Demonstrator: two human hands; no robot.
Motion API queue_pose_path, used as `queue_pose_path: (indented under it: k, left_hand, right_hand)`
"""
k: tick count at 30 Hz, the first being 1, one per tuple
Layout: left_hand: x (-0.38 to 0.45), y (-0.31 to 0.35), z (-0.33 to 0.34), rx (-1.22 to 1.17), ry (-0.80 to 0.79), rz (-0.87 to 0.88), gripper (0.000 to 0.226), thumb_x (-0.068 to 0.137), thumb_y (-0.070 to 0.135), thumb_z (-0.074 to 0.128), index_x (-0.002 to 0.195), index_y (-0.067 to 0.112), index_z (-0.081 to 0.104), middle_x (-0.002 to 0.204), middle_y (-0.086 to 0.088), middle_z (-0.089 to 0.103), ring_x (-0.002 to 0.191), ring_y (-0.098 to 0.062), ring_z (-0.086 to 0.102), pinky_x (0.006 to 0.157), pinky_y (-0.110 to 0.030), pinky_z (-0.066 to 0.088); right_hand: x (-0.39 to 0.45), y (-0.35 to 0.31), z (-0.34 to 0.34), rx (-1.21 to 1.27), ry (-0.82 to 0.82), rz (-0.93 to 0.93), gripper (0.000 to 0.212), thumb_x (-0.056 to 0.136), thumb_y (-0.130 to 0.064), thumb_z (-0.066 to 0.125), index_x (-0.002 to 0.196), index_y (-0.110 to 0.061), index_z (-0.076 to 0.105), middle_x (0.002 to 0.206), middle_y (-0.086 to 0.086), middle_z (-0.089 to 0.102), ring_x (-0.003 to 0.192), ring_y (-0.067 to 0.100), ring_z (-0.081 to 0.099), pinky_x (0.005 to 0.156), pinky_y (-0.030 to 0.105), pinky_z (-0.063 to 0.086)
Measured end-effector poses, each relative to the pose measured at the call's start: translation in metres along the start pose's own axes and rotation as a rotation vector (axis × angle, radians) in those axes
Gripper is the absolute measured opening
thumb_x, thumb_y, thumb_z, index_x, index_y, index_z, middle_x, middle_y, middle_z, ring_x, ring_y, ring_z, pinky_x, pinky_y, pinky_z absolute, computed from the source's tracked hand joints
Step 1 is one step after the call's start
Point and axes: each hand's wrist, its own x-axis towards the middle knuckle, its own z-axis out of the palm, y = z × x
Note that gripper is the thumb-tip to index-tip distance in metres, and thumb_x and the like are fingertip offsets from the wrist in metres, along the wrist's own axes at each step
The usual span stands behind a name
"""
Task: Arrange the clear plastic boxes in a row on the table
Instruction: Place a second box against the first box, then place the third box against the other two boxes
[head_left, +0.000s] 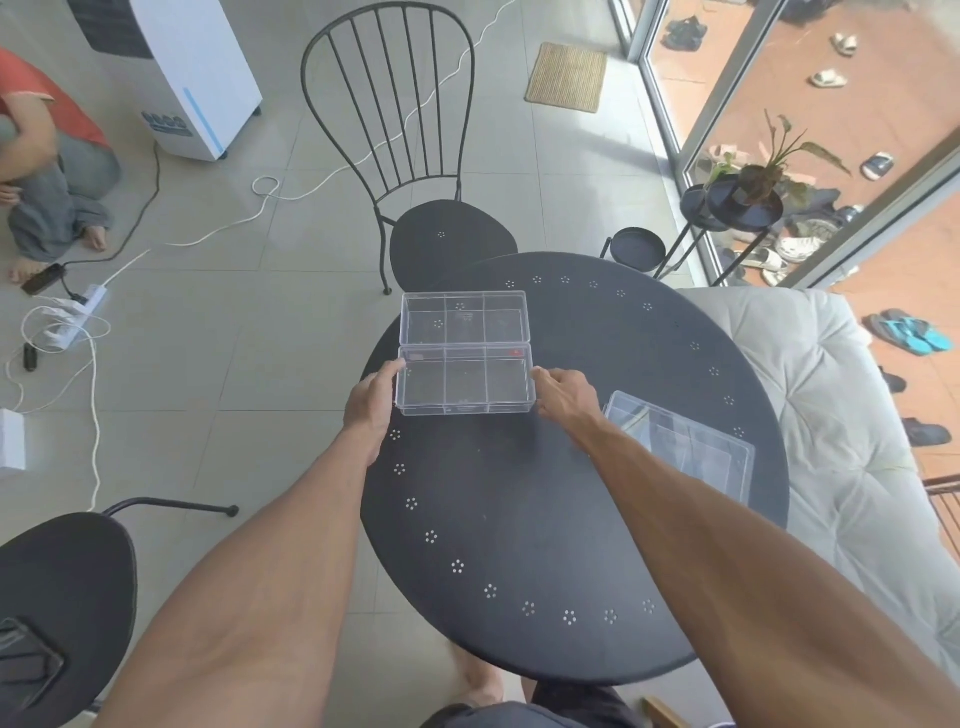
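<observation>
1. I had both hands on one clear plastic box (465, 379), a three-compartment organizer lying flat on the round black metal table (571, 519).
2. My left hand (370, 402) pressed against the box's left end wall, thumb up near the top corner, fingers hidden under or behind the wall.
3. My right hand (563, 397) met the right end wall, fingertips touching the rim; the box was pinched between the two hands.
4. Just beyond my grip, a second clear three-compartment box (464, 317) sat with its long side touching the held box, the two lined up edge to edge.
5. Outside my right wrist, a third clear box (691, 452) lay at an angle near the table's edge, well apart from the other two and partly hidden by my right forearm.
6. Beyond the far box stood a black wire-back chair (415, 182).
</observation>
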Motion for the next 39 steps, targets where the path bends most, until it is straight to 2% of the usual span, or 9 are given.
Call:
queue_pose_path:
  k: [5,9,13,20,24,28,30,34,39]
  left_hand:
    - [-0.015,0.014,0.004,0.126,0.127,0.171,0.033,0.078,0.067,0.051,0.077,0.037,0.065,0.101,0.007,0.067,0.105,-0.024,0.060,0.085,-0.036,0.040]
    - [-0.022,0.028,0.014,0.112,0.037,0.187,0.048,0.085,0.061,0.051,0.101,0.023,0.074,0.110,-0.004,0.075,0.092,-0.023,0.065,0.085,-0.038,0.051]
    - [-0.032,0.040,0.051,-0.010,-0.295,0.061,0.054,0.107,0.047,0.029,0.119,0.013,0.069,0.125,-0.009,0.070,0.094,-0.029,0.069,0.077,-0.037,0.054]
    - [-0.060,0.037,0.145,0.125,-0.560,-0.087,0.057,0.109,0.040,0.030,0.141,0.000,0.055,0.143,-0.019,0.061,0.127,-0.042,0.060,0.106,-0.047,0.049]
    - [-0.067,0.027,0.190,0.278,-0.568,-0.129,0.060,0.108,0.043,0.034,0.144,-0.001,0.052,0.148,-0.022,0.055,0.129,-0.041,0.057,0.109,-0.046,0.047]
    - [-0.070,0.013,0.217,0.345,-0.548,-0.137,0.064,0.106,0.048,0.036,0.150,0.002,0.045,0.156,-0.017,0.048,0.116,-0.034,0.058,0.111,-0.044,0.044]
    - [-0.069,0.008,0.225,0.364,-0.544,-0.150,0.066,0.106,0.049,0.036,0.151,0.002,0.046,0.157,-0.017,0.047,0.129,-0.035,0.055,0.115,-0.044,0.042]
    - [-0.067,-0.001,0.229,0.323,-0.586,-0.195,0.061,0.108,0.045,0.034,0.145,-0.001,0.051,0.151,-0.020,0.053,0.136,-0.034,0.053,0.117,-0.044,0.040]
    - [-0.069,-0.006,0.215,0.252,-0.618,-0.252,0.055,0.109,0.036,0.034,0.139,-0.005,0.055,0.144,-0.023,0.059,0.131,-0.036,0.058,0.112,-0.043,0.045]
  right_hand:
    - [-0.007,-0.002,-0.017,0.063,0.083,0.007,0.033,0.093,-0.036,0.051,0.065,-0.021,0.043,0.068,0.002,0.049,0.072,0.027,0.045,0.075,0.036,0.044]
    - [-0.021,0.001,-0.043,0.161,0.122,0.027,0.037,0.089,-0.032,0.053,0.056,-0.025,0.038,0.054,-0.004,0.045,0.063,0.025,0.040,0.069,0.040,0.039]
    - [-0.034,0.022,-0.079,0.219,0.213,0.052,0.021,0.088,-0.027,0.049,0.069,-0.018,0.051,0.066,0.003,0.052,0.066,0.026,0.046,0.069,0.039,0.041]
    - [-0.054,0.084,-0.164,0.259,0.436,0.102,0.020,0.089,-0.033,0.051,0.078,-0.018,0.056,0.073,0.006,0.052,0.074,0.023,0.049,0.070,0.039,0.040]
    - [-0.063,0.139,-0.209,0.213,0.536,0.212,0.043,0.097,-0.026,0.049,0.087,0.012,0.067,0.082,0.018,0.062,0.077,0.027,0.056,0.071,0.043,0.046]
    - [-0.068,0.174,-0.214,0.395,0.431,0.335,0.016,0.102,-0.012,0.050,0.096,-0.006,0.063,0.089,0.017,0.053,0.065,0.025,0.047,0.061,0.036,0.038]
    - [-0.069,0.179,-0.210,0.488,0.333,0.346,0.012,0.102,-0.009,0.048,0.100,-0.006,0.060,0.090,0.016,0.050,0.073,0.029,0.047,0.065,0.036,0.040]
    - [-0.067,0.182,-0.202,0.577,0.239,0.322,0.022,0.103,-0.009,0.044,0.108,-0.002,0.064,0.101,0.019,0.063,0.093,0.035,0.057,0.079,0.039,0.050]
    - [-0.063,0.185,-0.201,0.587,0.226,0.324,0.033,0.106,-0.007,0.040,0.094,0.002,0.070,0.092,0.016,0.075,0.077,0.032,0.070,0.072,0.035,0.059]
